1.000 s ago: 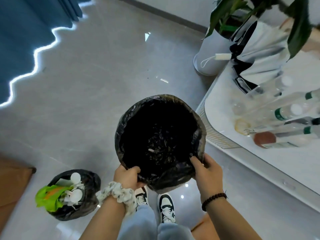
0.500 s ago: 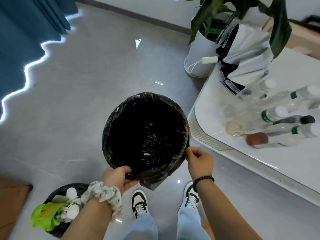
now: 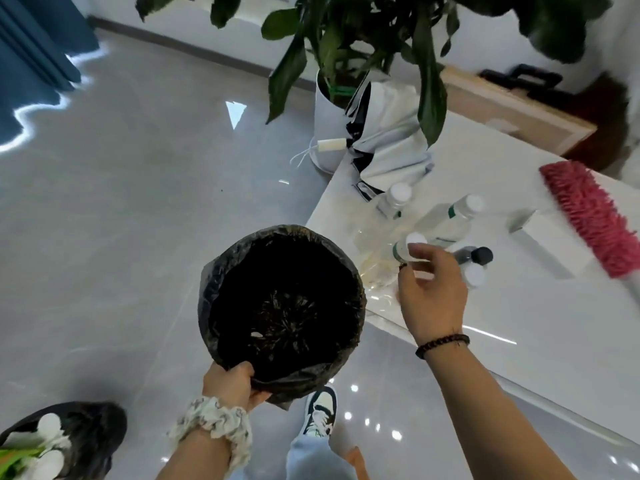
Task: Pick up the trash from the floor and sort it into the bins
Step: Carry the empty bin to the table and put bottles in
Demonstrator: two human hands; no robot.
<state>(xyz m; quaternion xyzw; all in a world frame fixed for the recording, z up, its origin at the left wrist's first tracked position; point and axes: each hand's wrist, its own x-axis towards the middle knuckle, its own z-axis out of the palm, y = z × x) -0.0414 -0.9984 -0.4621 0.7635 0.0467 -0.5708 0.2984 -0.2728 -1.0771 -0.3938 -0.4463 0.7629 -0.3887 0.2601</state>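
Observation:
My left hand [image 3: 232,382] grips the near rim of a bin lined with a black bag [image 3: 221,271], held above the floor beside the white table [image 3: 519,358]. The bin's inside is dark, with one small pale scrap at the bottom. My right hand [image 3: 431,292] is off the bin and reaches over the table edge, its fingers loosely spread just above a clear plastic bottle with a white cap [image 3: 408,244]. Several more clear bottles [image 3: 450,220] lie around it. A second black-lined bin [image 3: 83,431] with white and green trash stands on the floor at the lower left.
A potted plant in a white pot [image 3: 323,133] stands by the table's far corner, its leaves hanging over the table. A white and black bag [image 3: 391,147] and a pink duster [image 3: 592,216] lie on the table. Blue curtains [image 3: 31,53] hang at the left. My shoes [image 3: 320,414] are below the bin.
My right hand has let go of the bin's rim and moved up and right over the bottles on the table. The left hand alone holds the bin. The view has shifted toward the table.

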